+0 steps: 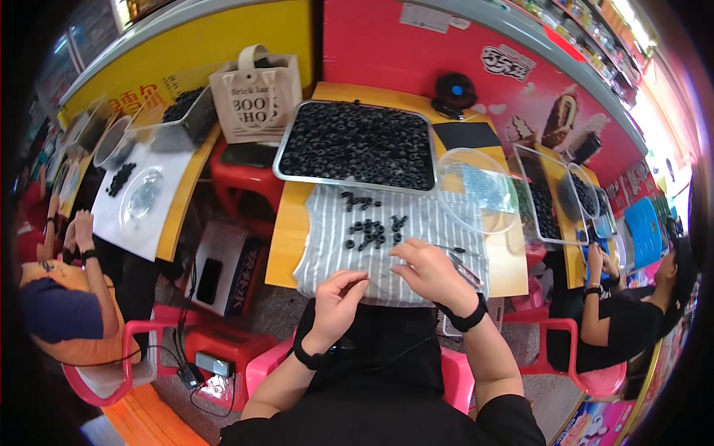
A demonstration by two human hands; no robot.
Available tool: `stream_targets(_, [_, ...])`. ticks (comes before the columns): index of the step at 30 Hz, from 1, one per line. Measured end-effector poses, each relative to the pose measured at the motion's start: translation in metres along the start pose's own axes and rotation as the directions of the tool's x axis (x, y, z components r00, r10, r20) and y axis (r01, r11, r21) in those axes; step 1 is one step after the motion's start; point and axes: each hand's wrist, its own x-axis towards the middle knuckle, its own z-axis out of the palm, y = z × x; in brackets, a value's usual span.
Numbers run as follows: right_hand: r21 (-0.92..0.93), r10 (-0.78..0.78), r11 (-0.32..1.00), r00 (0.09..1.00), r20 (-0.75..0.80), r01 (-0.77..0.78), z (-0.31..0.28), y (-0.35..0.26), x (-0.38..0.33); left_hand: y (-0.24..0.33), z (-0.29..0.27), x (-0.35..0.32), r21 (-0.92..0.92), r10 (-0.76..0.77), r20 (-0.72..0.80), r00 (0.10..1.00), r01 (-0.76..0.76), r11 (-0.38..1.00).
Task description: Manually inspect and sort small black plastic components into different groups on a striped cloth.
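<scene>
Over the near edge of a grey-and-white striped cloth (320,245), my left hand (336,306) is closed, thumb and fingertips pressed together. Whatever they hold, if anything, is too small to make out. My right hand (435,276) hovers above the cloth with fingers bent and thumb and forefinger apart, nothing visible between them. Just beyond its fingertips lie loose small black ring-shaped parts (368,235) in a few clusters. Behind the cloth stands a metal tray (281,165) heaped with the same parts. A thin pen-like tool (457,250) lies right of my right hand.
A round clear plastic tub (482,229) stands right of the tray, before a black fan (454,93). A canvas tote bag (256,97) sits behind left. People work at side tables with a white sheet (111,212) and a clear bin (550,239). Red stools (245,182) flank my table.
</scene>
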Motion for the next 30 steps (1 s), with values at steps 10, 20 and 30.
stream_targets(10, [-0.461, -0.398, 0.800, 0.915, 0.071, 0.384, 0.042, -0.005, 0.057, 0.003, -0.011, 0.000, -0.011, 0.016, -0.002, 1.000, -0.016, 1.000])
stream_targets(20, [-0.317, -0.311, 0.913, 0.941, -0.131, 0.258, 0.020, 0.012, 0.042, -0.006, -0.023, -0.001, -0.032, -0.032, -0.069, 0.997, 0.030, 0.999])
stream_targets(30, [-0.375, -0.304, 0.889, 0.951, -0.051, 0.264, 0.058, -0.007, 0.073, -0.003, -0.021, 0.002, -0.037, -0.038, -0.044, 0.998, 0.036, 0.999])
